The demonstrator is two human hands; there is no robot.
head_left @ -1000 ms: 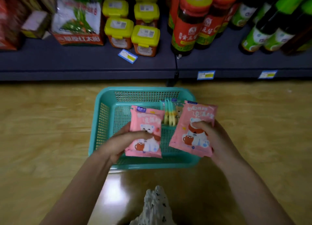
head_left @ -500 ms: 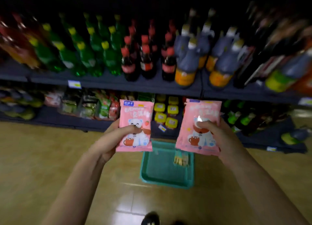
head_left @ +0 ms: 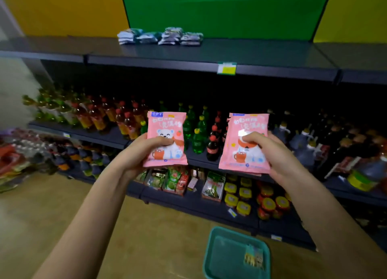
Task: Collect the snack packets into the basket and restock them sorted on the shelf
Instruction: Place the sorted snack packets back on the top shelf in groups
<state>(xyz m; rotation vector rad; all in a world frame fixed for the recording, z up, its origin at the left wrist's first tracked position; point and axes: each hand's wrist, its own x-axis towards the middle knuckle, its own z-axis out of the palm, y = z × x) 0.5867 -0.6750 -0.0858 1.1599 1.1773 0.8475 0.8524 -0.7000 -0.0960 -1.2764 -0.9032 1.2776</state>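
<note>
My left hand (head_left: 142, 153) grips a pink snack packet (head_left: 166, 130) with a white bear on it, thumb across its front. My right hand (head_left: 270, 151) grips a second pink packet (head_left: 245, 153) of the same kind. Both packets are held upright at chest height in front of the drink shelves. The teal basket (head_left: 219, 255) stands on the floor below, with a few yellowish packets (head_left: 253, 256) left in its right side. On the top shelf (head_left: 209, 52) lie several stacks of dark green and silver packets (head_left: 161, 37).
Shelves below the top one are packed with bottles (head_left: 201, 132), jars (head_left: 243, 197) and bagged goods (head_left: 171, 179). A yellow price tag (head_left: 226, 68) hangs on the top shelf edge. Wooden floor (head_left: 52, 211) spreads to the left. Yellow and green panels back the top shelf.
Both hands have lifted the pink packets out of the basket and up. The view has risen from the floor to the shelves, and the basket now lies low at the bottom right.
</note>
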